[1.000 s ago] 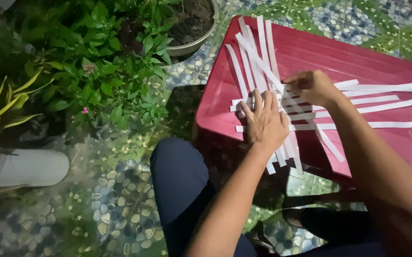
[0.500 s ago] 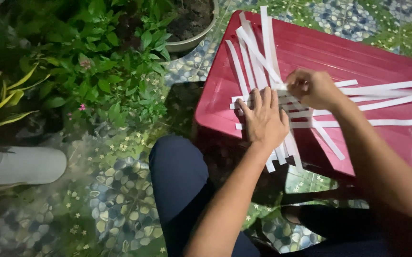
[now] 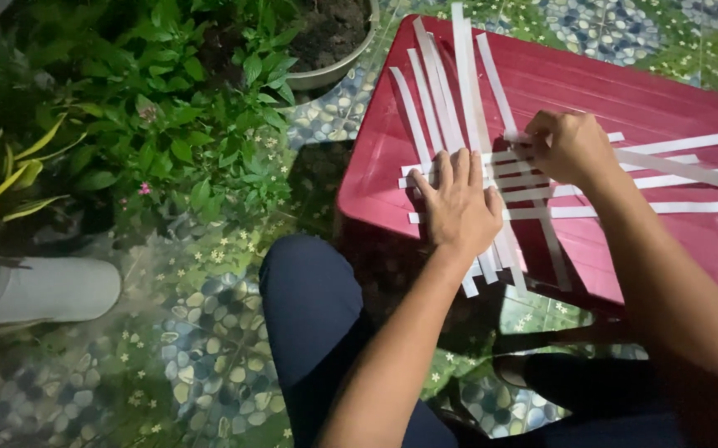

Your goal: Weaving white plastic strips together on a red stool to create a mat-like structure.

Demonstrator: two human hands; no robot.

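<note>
Strips [image 3: 492,178] mid-weave on red table [image 3: 625,91]: left hand [image 3: 459,207] flat, pinning them; right hand [image 3: 571,149] pinches one crosswise, to thread next

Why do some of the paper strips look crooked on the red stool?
The white paper strips are only partly woven. The upright ones fan apart at the top instead of lying parallel, and one long strip slants across the sideways ones. The left hand presses them flat on the red stool while the right hand pinches one.
</note>
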